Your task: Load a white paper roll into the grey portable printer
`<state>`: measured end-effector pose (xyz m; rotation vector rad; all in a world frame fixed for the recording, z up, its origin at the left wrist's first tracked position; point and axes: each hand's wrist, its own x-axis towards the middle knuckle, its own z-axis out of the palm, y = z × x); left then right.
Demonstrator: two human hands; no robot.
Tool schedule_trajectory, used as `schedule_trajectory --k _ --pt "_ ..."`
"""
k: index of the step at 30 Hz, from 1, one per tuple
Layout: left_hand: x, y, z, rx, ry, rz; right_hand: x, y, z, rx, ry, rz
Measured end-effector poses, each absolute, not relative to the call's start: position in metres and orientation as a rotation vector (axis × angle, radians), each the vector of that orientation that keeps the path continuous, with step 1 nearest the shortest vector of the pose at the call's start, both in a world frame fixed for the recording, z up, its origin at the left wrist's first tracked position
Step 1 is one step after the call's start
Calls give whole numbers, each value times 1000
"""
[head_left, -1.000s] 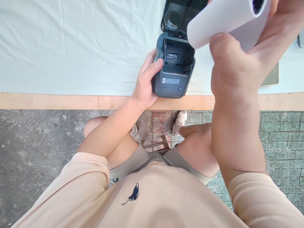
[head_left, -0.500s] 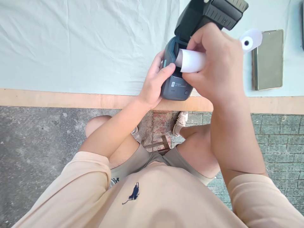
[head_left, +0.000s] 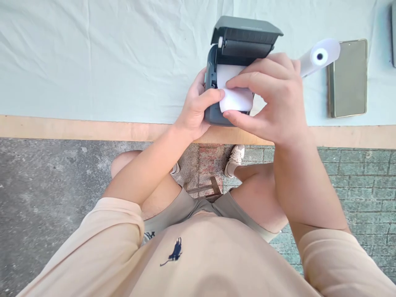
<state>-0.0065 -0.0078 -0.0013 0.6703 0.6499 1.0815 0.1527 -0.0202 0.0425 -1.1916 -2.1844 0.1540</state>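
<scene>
A small dark label printer (head_left: 213, 117) is held at the table's front edge with its lid (head_left: 247, 31) raised. My left hand (head_left: 196, 105) is closed round the printer's left side, its thumb resting on white paper. That paper roll (head_left: 236, 97) lies in the printer's compartment. My right hand (head_left: 275, 95) comes over from the right, the thumb at the paper's front edge and the index finger on top of it, gripping it. The other fingers hide the compartment's right side.
Another white roll (head_left: 320, 57) with a dark core hole lies on the right, beside a phone-like flat device (head_left: 349, 78). A pale cloth (head_left: 123, 62) covers the table up to its bare wooden edge (head_left: 77, 128). Part of a grey object (head_left: 393, 33) shows at the far right.
My right hand has brought the paper left and down into the printer's compartment, and its fingers have spread somewhat. The printer has turned, so its lid now stands more to the left.
</scene>
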Motion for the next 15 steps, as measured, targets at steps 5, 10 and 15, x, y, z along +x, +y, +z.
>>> schedule_trajectory --k 5,10,15 --pt "-7 -6 -5 688 689 1052 155 -14 43 -1091 -1653 157" --pt "-9 -8 -7 734 704 1033 158 -14 51 -1240 -1728 331" --pt "-9 -6 -7 716 711 1025 167 -9 52 -1204 -2093 339"
